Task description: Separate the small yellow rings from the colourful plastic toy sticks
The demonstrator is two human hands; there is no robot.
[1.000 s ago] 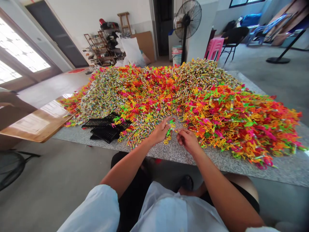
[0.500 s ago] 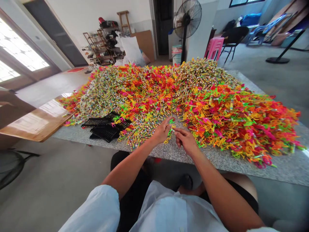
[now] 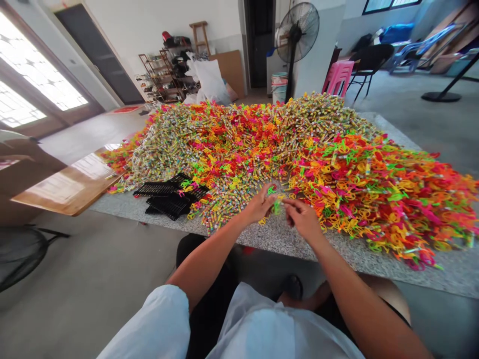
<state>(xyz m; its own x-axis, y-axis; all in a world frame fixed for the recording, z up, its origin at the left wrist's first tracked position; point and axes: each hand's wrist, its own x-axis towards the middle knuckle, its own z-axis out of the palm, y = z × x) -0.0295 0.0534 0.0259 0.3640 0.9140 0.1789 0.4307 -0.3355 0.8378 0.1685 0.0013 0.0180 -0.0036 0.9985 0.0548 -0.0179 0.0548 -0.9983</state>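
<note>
My left hand [image 3: 259, 205] is above the granite table, its fingers closed around a light-green looped plastic piece [image 3: 277, 207], which is blurred. Just to the right, my right hand [image 3: 304, 218] has thumb and forefinger pinched together close to that piece. Whatever sits in this pinch is too small to make out. A heap of small printed tubes [image 3: 224, 202] lies left of my left hand. On the right rises a big pile of bright looped plastic pieces [image 3: 374, 194] in orange, yellow, pink and green.
Black plastic racks [image 3: 170, 197] lie stacked on the granite table [image 3: 258, 239], left of my hands. More mixed tubes and loops [image 3: 239, 129] are heaped at the back. A wooden table [image 3: 71, 184] adjoins on the left. Behind stand a fan [image 3: 295, 35] and pink stools [image 3: 339, 75].
My right hand has drawn slightly away from my left, widening the gap between them. The green piece now shows more fully there. The whole view has shifted a little.
</note>
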